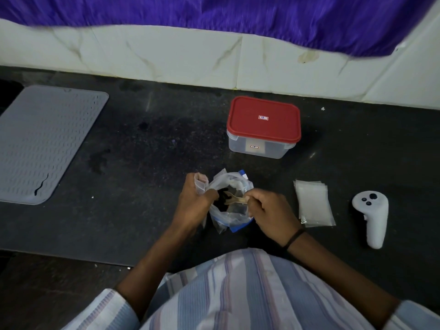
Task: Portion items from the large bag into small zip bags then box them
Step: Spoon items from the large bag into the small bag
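Note:
The large clear bag (234, 219) with a blue zip edge stands open on the dark counter, dark items inside it. My left hand (194, 204) holds a small clear zip bag (200, 184) against the large bag's left rim. My right hand (267, 211) grips the handle of a wooden spoon (234, 200) whose bowl is down inside the large bag. A stack of empty small zip bags (313, 203) lies flat to the right. Behind stands a clear plastic box with its red lid (263, 117) closed.
A white hand controller (372, 219) lies at the far right. A grey ribbed mat (45, 141) covers the counter's left side. A white tiled wall and purple cloth run along the back. The counter's front edge is just below my arms.

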`<state>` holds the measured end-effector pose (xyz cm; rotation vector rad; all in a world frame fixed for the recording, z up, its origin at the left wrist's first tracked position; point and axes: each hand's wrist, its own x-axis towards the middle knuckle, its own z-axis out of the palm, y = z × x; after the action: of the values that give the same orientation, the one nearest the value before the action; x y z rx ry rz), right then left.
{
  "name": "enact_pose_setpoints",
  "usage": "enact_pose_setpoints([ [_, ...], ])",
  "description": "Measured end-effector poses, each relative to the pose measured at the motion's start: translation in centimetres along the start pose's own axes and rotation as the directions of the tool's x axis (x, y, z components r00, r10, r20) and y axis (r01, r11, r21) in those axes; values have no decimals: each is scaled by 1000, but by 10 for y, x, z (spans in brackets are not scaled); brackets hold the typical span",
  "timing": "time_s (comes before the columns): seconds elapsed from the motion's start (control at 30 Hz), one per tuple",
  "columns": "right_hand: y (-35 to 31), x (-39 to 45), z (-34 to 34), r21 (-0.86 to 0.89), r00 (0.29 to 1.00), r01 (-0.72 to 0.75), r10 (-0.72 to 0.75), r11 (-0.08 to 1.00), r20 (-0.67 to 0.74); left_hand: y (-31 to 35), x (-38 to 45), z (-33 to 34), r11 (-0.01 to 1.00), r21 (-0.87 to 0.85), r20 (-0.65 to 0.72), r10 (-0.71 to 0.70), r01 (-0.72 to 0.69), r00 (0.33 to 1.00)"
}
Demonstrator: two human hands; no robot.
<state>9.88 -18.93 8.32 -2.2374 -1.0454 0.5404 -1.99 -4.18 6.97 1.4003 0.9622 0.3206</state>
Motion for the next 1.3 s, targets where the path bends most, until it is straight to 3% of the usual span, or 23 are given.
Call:
enact_pose_setpoints([
  [0.33, 6, -10, -9, 176, 980, -92, 121, 980, -161, 4, -5, -5, 989, 132, -58, 78, -70, 995],
  [0.5, -1, -29, -29, 291, 954, -102, 176, 951, -243, 15, -15, -11, 906, 259, -163, 382, -334, 910],
  [0.67, -32, -41, -60, 479, 937, -4, 171, 878, -306, 23, -19, -8, 780, 365, -28, 555, -508, 832],
  [0.77, -51, -41, -75, 504, 940, 87, 97, 859, -328, 22, -18, -4, 723, 397, 46, 600, -566, 799],
  [0.87, -64, -36, -81, 375, 937, 183, -46, 909, -347, 23, -18, -1, 667, 428, 90, 640, -610, 763],
  [1.07, -73, -30, -71, -105, 893, 330, -346, 938, -289, 24, -17, 4, 585, 448, 127, 707, -676, 696],
  [1.13, -77, -31, -69, -307, 856, 426, -489, 851, -168, 22, -18, 6, 586, 444, 129, 707, -678, 696],
  [1.2, -79, -32, -67, -500, 776, 518, -628, 694, -67, 22, -18, 8, 600, 421, 127, 704, -680, 699],
  [1.3, -77, -36, -70, -644, 684, 517, -724, 563, -84, 25, -18, 9, 643, 380, 95, 688, -665, 720],
])
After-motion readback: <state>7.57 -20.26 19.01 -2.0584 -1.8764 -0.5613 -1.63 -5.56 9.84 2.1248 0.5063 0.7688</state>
